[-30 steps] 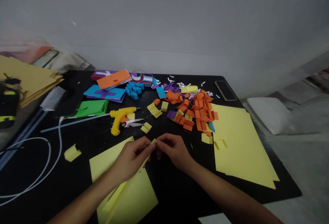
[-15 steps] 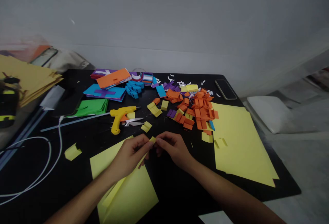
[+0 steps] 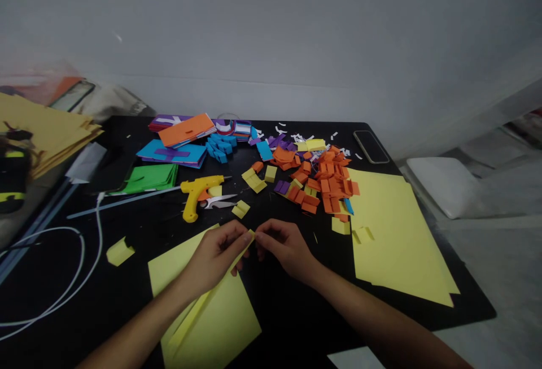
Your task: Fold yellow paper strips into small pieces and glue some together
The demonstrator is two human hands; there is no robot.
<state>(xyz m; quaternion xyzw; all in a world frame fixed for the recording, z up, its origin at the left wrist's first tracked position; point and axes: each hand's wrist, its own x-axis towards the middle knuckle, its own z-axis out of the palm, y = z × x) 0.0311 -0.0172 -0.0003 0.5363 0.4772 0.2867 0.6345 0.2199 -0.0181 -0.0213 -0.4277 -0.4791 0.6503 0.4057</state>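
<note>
A long, narrow yellow paper strip (image 3: 192,321) runs from the lower left up between my hands. My left hand (image 3: 215,251) is closed on it, thumb and fingers pinching near its upper end. The fingertips of my right hand (image 3: 288,247) pinch the tip of the same strip, close beside the left thumb. Under the left forearm and the strip lies a yellow paper sheet (image 3: 232,324), partly hidden. Just beyond my hands sits a small folded yellow paper piece (image 3: 241,209).
Ahead lie a yellow glue gun (image 3: 195,196), scissors (image 3: 218,202) and a heap of folded orange pieces (image 3: 334,174). Yellow sheets (image 3: 398,239) cover the right side, below a phone (image 3: 371,147). Folded coloured paper stacks (image 3: 173,152) stand at back left; a white cable (image 3: 100,233) loops left.
Both hands stay together on the strip. Its tip has dropped slightly between the fingertips, and its lower part has shifted a little against the sheet.
</note>
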